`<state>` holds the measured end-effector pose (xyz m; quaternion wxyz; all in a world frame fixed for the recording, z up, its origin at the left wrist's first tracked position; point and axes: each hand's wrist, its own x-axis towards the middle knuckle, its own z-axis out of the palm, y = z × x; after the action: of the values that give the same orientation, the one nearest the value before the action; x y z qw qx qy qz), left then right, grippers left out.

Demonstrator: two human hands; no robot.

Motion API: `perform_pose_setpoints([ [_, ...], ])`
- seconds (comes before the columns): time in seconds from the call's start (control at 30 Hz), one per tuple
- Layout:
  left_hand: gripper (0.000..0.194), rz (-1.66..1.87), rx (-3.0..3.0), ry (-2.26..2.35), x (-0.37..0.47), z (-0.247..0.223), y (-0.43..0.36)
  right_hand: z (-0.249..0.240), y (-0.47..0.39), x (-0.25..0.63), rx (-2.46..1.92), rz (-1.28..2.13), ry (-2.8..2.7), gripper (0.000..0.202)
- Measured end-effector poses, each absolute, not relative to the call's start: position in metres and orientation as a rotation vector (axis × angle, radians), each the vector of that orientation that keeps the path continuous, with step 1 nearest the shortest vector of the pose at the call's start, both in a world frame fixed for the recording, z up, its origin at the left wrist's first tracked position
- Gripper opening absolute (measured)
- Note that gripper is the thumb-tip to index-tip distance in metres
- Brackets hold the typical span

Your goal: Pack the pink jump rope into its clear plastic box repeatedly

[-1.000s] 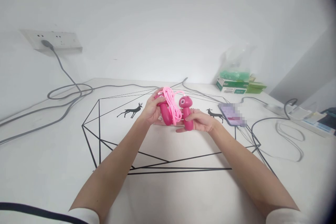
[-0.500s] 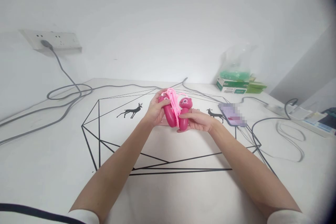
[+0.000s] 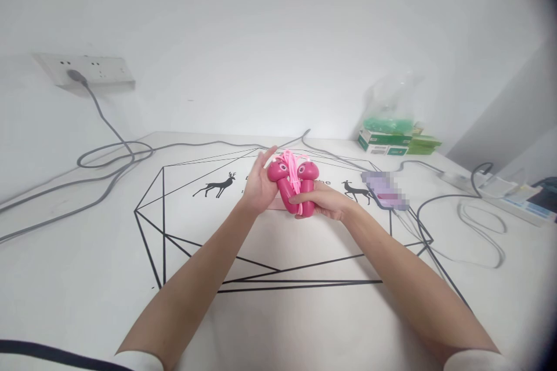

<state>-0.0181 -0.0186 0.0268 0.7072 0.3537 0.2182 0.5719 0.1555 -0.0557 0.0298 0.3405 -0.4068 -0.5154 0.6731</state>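
Note:
A pink jump rope (image 3: pixel 294 173) is held above the middle of the table. Its two dark-pink handles have rounded animal-like heads with eyes, and the lighter pink cord is bundled between them. My right hand (image 3: pixel 324 200) wraps the lower part of both handles, its thumb lying across them. At the left handle's head, my left hand (image 3: pixel 260 185) is open, fingers stretched upward and palm against or just beside the handle. Behind the rope, a flat pinkish thing (image 3: pixel 277 204) on the table is mostly hidden.
The white table (image 3: pixel 278 324) bears black line and deer prints. A phone (image 3: pixel 385 190) lies to the right, with cables around it. Green-and-white boxes (image 3: pixel 385 142) and a plastic bag (image 3: pixel 391 104) stand at the back right. A grey cable (image 3: pixel 108 119) runs from the wall socket (image 3: pixel 108 72).
My left hand has loosened from the left handle and its fingers have straightened. The handles have come closer together, and my right hand now grips both.

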Motion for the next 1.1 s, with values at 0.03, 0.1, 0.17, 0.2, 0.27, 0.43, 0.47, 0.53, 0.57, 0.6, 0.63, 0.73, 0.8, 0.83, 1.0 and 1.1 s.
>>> perform_pose_setpoints([
  [0.03,0.047,1.260,0.761,0.441,-0.020,0.028,-0.018,0.029,-0.055,0.157,-1.049,1.763,-1.336,0.039],
  [0.1,0.049,1.282,0.729,0.350,-0.023,0.030,-0.018,0.028,-0.054,0.159,-1.022,1.784,-1.322,0.040],
  [0.17,0.047,1.274,0.696,0.325,-0.024,0.031,-0.017,0.028,-0.054,0.161,-1.004,1.798,-1.308,0.041],
  [0.2,0.047,1.265,0.684,0.324,-0.024,0.031,-0.017,0.028,-0.053,0.162,-0.999,1.806,-1.307,0.042],
  [0.27,0.048,1.250,0.672,0.333,-0.024,0.032,-0.017,0.027,-0.053,0.162,-0.998,1.816,-1.315,0.044],
  [0.43,0.050,1.232,0.811,0.413,-0.021,0.030,-0.019,0.027,-0.053,0.162,-0.992,1.805,-1.344,0.041],
  [0.47,0.051,1.221,0.861,0.430,-0.021,0.029,-0.019,0.027,-0.053,0.162,-0.994,1.801,-1.349,0.041],
  [0.53,0.054,1.195,0.941,0.452,-0.021,0.027,-0.020,0.027,-0.053,0.162,-0.994,1.801,-1.365,0.043],
  [0.57,0.056,1.183,0.965,0.459,-0.022,0.026,-0.020,0.028,-0.053,0.162,-0.994,1.805,-1.371,0.043],
  [0.6,0.057,1.174,0.978,0.464,-0.022,0.026,-0.020,0.028,-0.053,0.163,-0.993,1.811,-1.374,0.042],
  [0.63,0.058,1.171,0.983,0.470,-0.022,0.025,-0.019,0.029,-0.052,0.164,-0.992,1.824,-1.375,0.040],
  [0.73,0.060,1.174,0.982,0.488,-0.024,0.023,-0.017,0.030,-0.052,0.168,-0.960,1.914,-1.358,0.037],
  [0.8,0.060,1.180,0.982,0.495,-0.024,0.021,-0.016,0.031,-0.051,0.171,-0.904,2.002,-1.339,0.037],
  [0.83,0.059,1.188,0.983,0.494,-0.024,0.020,-0.015,0.031,-0.051,0.172,-0.875,2.043,-1.329,0.037],
  [1.0,0.043,1.291,0.993,0.470,-0.021,0.018,-0.012,0.030,-0.051,0.174,-0.781,2.127,-1.305,0.027],
  [1.1,0.043,1.345,0.985,0.465,-0.020,0.019,-0.011,0.029,-0.050,0.174,-0.788,2.091,-1.276,0.026],
])
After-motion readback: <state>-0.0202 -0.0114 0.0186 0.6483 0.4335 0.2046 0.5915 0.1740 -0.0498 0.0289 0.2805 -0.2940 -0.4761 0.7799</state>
